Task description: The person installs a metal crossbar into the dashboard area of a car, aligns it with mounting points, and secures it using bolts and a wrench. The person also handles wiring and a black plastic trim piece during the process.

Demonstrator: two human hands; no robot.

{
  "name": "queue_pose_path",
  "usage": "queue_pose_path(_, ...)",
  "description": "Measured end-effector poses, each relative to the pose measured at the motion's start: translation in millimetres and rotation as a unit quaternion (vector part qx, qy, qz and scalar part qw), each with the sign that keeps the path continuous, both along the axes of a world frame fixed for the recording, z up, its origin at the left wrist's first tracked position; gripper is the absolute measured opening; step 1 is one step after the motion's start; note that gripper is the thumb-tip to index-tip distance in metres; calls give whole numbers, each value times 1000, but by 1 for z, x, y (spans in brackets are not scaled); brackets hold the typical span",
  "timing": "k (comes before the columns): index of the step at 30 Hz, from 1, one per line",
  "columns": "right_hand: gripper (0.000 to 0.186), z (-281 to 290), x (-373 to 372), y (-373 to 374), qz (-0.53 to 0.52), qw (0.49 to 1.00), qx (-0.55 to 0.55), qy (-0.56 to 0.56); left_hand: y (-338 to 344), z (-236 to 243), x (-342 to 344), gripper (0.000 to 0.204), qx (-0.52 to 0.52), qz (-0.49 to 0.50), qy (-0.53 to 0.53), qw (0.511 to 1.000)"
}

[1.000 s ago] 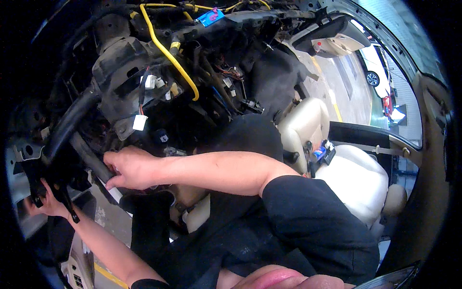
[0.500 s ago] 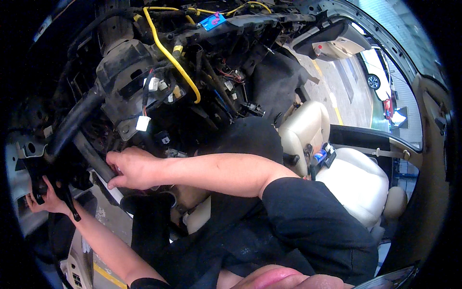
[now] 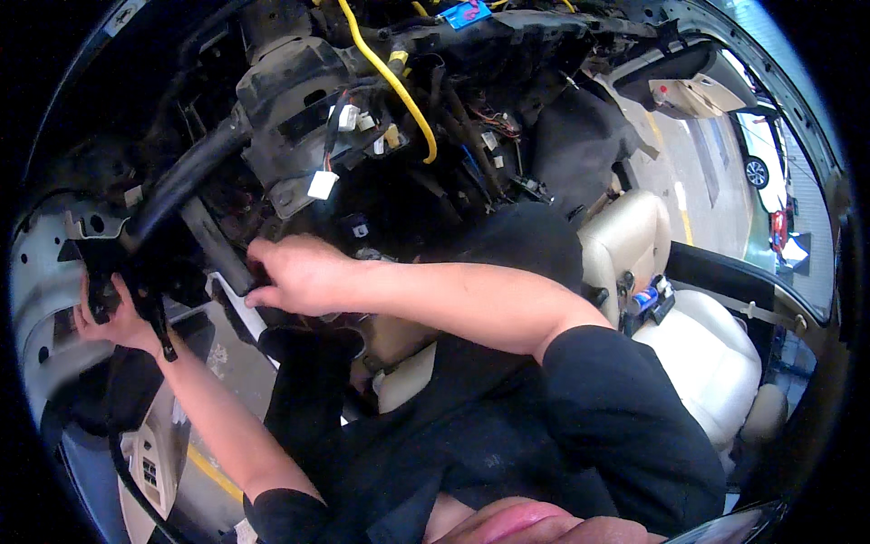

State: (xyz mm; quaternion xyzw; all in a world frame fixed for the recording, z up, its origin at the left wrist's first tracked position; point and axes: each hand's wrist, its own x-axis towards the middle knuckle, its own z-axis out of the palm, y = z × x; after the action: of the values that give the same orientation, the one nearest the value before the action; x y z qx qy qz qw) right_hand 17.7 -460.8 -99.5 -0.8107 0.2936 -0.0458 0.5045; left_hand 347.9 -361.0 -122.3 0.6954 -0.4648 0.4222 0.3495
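At the left door opening, my left hand point(image 3: 122, 325) has its fingers and thumb around a black part point(image 3: 122, 276) below the silver pillar bracket point(image 3: 95, 227). Shadow hides that part's exact kind. Beside my left wrist hangs a black lever-like piece point(image 3: 167, 335). My right hand point(image 3: 304, 274) reaches across my body, its fingers and thumb closed about the lower end of a dark flat bar point(image 3: 216, 243). This bar runs down from the thick black dashboard crossbeam point(image 3: 186, 181).
Loose white connectors point(image 3: 322, 185) and a thick yellow cable point(image 3: 391, 80) hang from the stripped dashboard frame. A blue piece point(image 3: 465, 14) lies on top. Beige seats point(image 3: 702, 354) stand at right, with a blue can point(image 3: 644, 297) between them. The left door point(image 3: 149, 471) is swung out.
The whole view has shifted, so the dashboard frame and seats appear farther right. Both hands stay at the same parts, with little movement against them.
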Motion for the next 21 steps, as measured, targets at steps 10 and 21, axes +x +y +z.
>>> queue_pose_path(10,36,17,-44,-11,103,989,-8,102,84,26,-98,23,-37,47,361,931)
queue_pose_path(21,27,56,-92,29,145,948,-210,-189,41,70,-320,56,-66,-272,926,253)
